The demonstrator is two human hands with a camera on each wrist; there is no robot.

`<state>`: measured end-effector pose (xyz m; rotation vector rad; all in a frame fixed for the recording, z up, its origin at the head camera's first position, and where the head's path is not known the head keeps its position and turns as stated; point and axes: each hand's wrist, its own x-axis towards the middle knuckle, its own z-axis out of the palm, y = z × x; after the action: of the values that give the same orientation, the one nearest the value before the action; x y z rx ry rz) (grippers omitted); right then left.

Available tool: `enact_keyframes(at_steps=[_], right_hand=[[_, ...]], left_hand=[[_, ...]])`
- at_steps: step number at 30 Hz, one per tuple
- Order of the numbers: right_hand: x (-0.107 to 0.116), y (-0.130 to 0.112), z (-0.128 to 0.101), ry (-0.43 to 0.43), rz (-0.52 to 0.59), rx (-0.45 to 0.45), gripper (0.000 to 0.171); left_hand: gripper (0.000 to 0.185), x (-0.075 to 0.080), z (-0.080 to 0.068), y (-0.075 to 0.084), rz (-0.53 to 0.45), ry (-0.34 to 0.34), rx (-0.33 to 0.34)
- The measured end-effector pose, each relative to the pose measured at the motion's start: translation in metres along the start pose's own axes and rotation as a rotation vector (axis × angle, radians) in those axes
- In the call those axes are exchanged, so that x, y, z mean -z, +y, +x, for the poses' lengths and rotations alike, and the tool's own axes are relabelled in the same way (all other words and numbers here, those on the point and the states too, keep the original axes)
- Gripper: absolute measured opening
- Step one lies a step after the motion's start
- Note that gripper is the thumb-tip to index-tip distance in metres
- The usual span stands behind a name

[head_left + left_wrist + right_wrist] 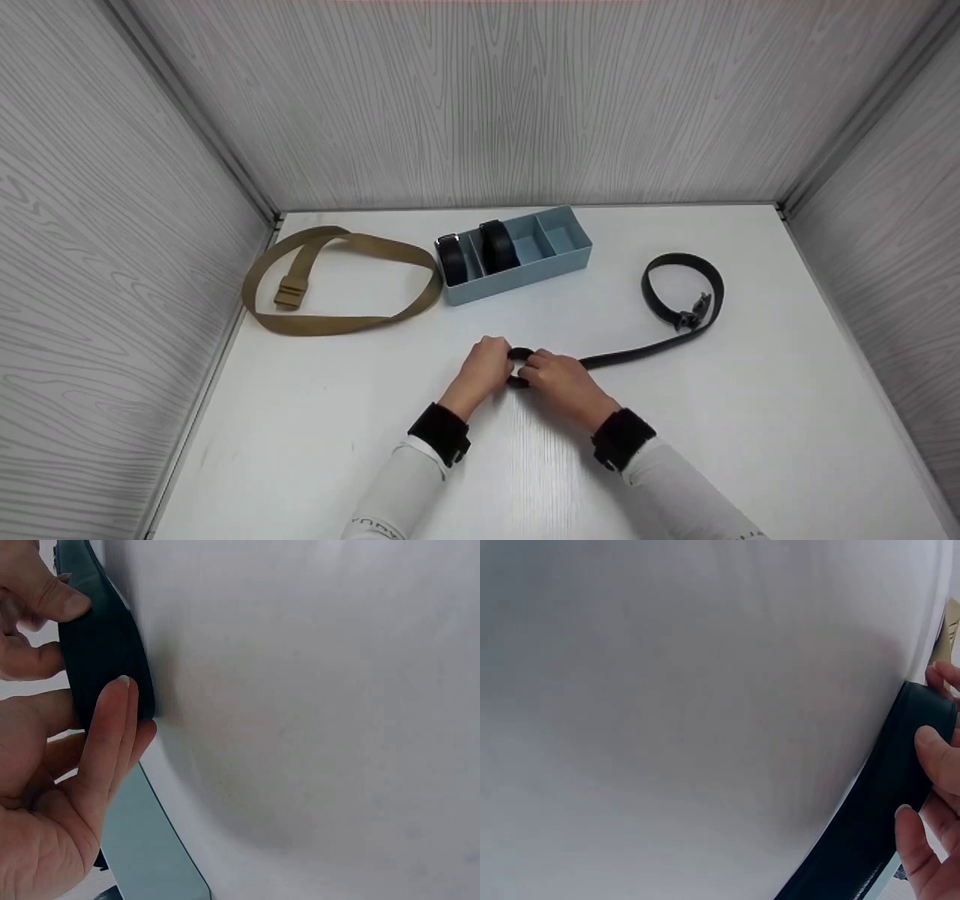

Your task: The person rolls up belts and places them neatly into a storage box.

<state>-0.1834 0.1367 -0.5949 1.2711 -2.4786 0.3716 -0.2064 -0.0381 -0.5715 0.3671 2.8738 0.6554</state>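
Note:
A long black belt (630, 356) lies across the table, its far end looped round to the buckle (688, 320) on the right. Its near end bends into a small loop between both hands. My left hand (484, 371) holds the left side of this loop; in the left wrist view its long fingers lie along the outside of the black strap (109, 652). From the right, my right hand (566, 382) pinches the strap. In the right wrist view the right thumb (934, 754) presses on the strap's face (855, 840).
Beyond the hands stands a blue divided box (517, 280). Two rolled black belts, one at the left end (452, 260) and another beside it (498, 247), sit in its compartments. A tan webbing belt (322, 325) lies in a wide loop at the left, touching the box's side.

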Motion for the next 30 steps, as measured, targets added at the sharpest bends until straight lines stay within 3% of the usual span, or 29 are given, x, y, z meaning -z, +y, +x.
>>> enact_keyframes(at_steps=[6,12,16,20,24,27,30], right_hand=[[0.009,0.0,-0.002,-0.013,-0.007,-0.011,0.01],[0.015,0.0,-0.003,-0.057,-0.028,0.055,0.011],[0.016,-0.002,0.001,-0.133,0.019,0.041,0.012],[0.014,-0.007,0.005,-0.143,-0.025,-0.027,0.008],[0.01,-0.011,0.006,-0.09,-0.074,-0.041,0.007],[0.009,-0.01,0.006,-0.08,-0.057,-0.011,0.008],[0.012,-0.006,0.006,-0.079,-0.008,0.05,0.008]], left_hand=[[0.015,0.003,0.004,0.003,0.018,-0.032,-0.025],[0.013,0.004,0.007,-0.001,0.095,-0.072,-0.191],[0.013,0.003,0.007,-0.002,0.129,-0.046,-0.261],[0.013,0.0,0.004,0.0,0.099,0.024,-0.19],[0.015,-0.001,0.0,0.003,0.04,0.054,-0.101],[0.015,-0.001,-0.001,0.004,0.021,0.034,-0.095],[0.017,-0.001,0.001,0.004,0.038,0.005,-0.143]])
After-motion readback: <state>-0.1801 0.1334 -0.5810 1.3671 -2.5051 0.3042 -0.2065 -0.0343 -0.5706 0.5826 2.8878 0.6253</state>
